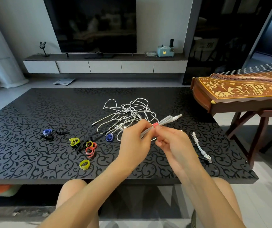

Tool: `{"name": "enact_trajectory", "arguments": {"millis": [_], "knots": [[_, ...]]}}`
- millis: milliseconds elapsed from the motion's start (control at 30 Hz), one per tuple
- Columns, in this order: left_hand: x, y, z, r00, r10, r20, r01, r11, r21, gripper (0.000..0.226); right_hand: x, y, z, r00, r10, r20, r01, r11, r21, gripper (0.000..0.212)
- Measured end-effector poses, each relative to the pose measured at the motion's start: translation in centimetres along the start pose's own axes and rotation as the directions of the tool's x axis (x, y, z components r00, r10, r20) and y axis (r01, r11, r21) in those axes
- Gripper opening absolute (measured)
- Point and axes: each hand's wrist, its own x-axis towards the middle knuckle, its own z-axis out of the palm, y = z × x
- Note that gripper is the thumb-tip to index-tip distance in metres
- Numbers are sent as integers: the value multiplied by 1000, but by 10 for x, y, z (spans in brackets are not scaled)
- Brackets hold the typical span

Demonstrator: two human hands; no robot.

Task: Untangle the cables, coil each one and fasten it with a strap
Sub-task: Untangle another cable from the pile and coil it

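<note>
My left hand [134, 142] and my right hand [173, 142] together hold a coiled white cable [168, 120] above the black patterned table [33, 116]. A red strap [155, 124] wraps the coil between my fingertips, and my right thumb and finger pinch it. A USB plug sticks out of the coil at the upper right. Behind my hands lies a tangle of white cables [128, 112]. Loose straps sit to the left: blue [47, 132], black [60, 131], yellow-green [74, 142], red [90, 150], yellow [84, 164] and another blue one [109, 137].
A bundled white cable [201, 148] lies on the table to the right of my hands. A wooden zither [240, 91] on a stand is close to the table's right edge. A TV and a low cabinet stand along the far wall.
</note>
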Motion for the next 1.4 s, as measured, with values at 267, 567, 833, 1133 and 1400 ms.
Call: {"name": "enact_trajectory", "arguments": {"millis": [267,567,833,1133,1400], "knots": [[0,-44,-15,964,132,230,-201,930,307,19,20,28,6,968,-189,-166,123,930,-346,46],[-20,-47,-42,370,-662,652,888,47,-457,69,22,85,26,391,-726,566,822,0,-569,24],[-25,-94,-58,441,-814,379,661,9,-750,36,46,119,39,330,-417,847,926,-33,-376,26],[-34,-172,-128,338,-941,5,585,206,-784,33,97,174,113,689,-165,706,708,-53,-704,14],[-47,-196,-128,421,-907,0,705,327,-629,37,120,209,136,645,-55,762,723,-281,-632,30]]}}
